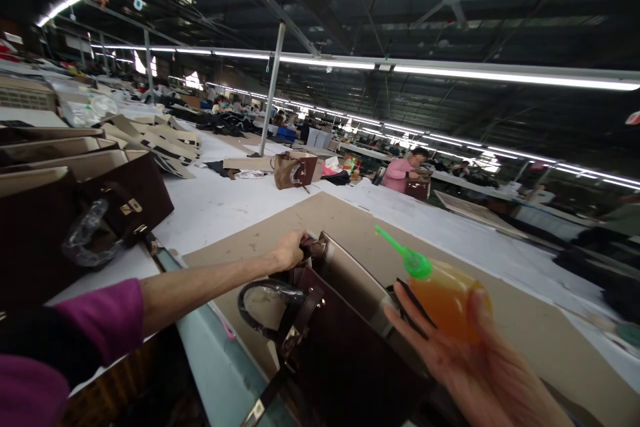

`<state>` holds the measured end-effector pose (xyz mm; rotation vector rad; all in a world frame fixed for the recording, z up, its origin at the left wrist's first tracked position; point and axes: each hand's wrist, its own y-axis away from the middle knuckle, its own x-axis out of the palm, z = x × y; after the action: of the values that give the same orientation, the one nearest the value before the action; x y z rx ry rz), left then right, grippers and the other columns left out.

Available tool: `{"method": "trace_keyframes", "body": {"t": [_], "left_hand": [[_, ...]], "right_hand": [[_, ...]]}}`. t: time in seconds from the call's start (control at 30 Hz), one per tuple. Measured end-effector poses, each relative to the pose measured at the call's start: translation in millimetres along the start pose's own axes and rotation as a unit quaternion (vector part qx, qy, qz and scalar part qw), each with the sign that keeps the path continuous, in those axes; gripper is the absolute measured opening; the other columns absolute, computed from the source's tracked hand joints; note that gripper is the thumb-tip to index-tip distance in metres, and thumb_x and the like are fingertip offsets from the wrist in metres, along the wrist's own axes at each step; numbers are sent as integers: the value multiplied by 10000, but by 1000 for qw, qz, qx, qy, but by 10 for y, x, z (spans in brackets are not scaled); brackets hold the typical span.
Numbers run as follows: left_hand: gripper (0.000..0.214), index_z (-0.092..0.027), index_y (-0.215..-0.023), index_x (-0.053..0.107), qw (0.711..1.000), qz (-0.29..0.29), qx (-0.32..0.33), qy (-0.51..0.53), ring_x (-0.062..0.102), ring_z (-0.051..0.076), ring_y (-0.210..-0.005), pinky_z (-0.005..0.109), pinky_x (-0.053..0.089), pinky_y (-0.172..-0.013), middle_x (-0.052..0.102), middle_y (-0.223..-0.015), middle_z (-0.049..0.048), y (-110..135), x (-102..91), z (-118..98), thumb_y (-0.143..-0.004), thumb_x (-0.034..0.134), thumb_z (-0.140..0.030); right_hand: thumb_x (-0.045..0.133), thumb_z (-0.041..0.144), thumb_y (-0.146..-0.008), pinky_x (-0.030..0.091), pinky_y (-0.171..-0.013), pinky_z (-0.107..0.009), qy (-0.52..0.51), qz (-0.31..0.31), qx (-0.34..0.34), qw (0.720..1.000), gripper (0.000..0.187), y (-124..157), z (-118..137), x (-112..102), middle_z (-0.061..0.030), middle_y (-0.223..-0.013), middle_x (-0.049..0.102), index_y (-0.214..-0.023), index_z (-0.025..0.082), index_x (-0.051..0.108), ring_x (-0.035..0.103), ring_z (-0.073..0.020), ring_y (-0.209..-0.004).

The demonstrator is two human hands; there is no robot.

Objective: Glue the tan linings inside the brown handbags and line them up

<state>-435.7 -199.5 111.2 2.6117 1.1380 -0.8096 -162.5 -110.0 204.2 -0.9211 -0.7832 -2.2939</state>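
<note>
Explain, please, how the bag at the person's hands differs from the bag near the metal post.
The near bag is gripped at its top by the left hand; no hand touches the far bag.
The near bag's outside looks dark brown, while the far bag shows lighter and redder brown parts.
Both are brown bags.

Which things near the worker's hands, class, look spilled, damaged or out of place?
No spill or damage stands out. The brown bag's strap looks odd, its metal-tipped end sticking out loose. The bottle at the right hand is tilted, its green spout angled upward; no drip shows.
</note>
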Motion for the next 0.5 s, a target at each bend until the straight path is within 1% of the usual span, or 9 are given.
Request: {"method": "trace_keyframes", "body": {"t": [0.07,0.17,0.23,0.33,0.37,0.43,0.5], "left_hand": [[236,-146,-825,546,999,2,26,21,522,142,-701,243,384,-621,544,-685,-20,-4,53,14,-643,583,-1],[206,-161,-864,516,996,23,61,67,493,122,-639,227,366,-582,533,-677,-35,-2,88,41,-676,571,-98],[206,-167,-889,498,991,45,76,97,477,114,-608,220,364,-562,522,-669,-44,7,72,52,-691,553,-156],[228,-167,-911,484,986,78,80,124,483,118,-609,220,377,-560,505,-670,-47,24,23,51,-686,515,-182],[229,-167,-916,482,986,84,80,123,493,123,-627,223,386,-573,506,-681,-43,26,10,47,-691,512,-199],[254,-169,-914,482,989,80,84,88,512,142,-683,236,398,-603,517,-719,-32,19,-3,35,-704,558,-289],[397,-174,-892,487,996,55,74,13,520,168,-718,253,393,-610,528,-746,-20,-2,4,12,-651,655,-441]], "right_hand": [[755,405,-735,501,-805,-611,-12,-8,2,1000,662,-27,3,-8,-178,-1295,532,-1300,181,493,547,-369,-1107],[750,395,-746,499,-801,-626,-27,-22,3,999,619,-50,2,-8,-155,-1288,544,-1284,212,506,559,-367,-1091],[763,392,-737,477,-829,-644,-31,-17,2,999,540,-59,-1,-11,-135,-1286,551,-1214,239,562,557,-369,-1094],[778,376,-729,418,-875,-695,-31,0,-8,999,344,-74,-4,-28,-86,-1284,560,-1033,284,646,534,-383,-1124],[779,371,-729,403,-881,-709,-30,2,-12,999,299,-80,-4,-35,-73,-1280,564,-989,291,655,529,-386,-1131],[781,373,-726,398,-884,-715,-33,-3,-15,999,286,-89,-5,-45,-67,-1274,570,-971,293,656,528,-385,-1132],[783,383,-721,415,-880,-699,-39,-17,-11,999,335,-93,-7,-39,-81,-1269,572,-1010,284,646,535,-380,-1124]]}}
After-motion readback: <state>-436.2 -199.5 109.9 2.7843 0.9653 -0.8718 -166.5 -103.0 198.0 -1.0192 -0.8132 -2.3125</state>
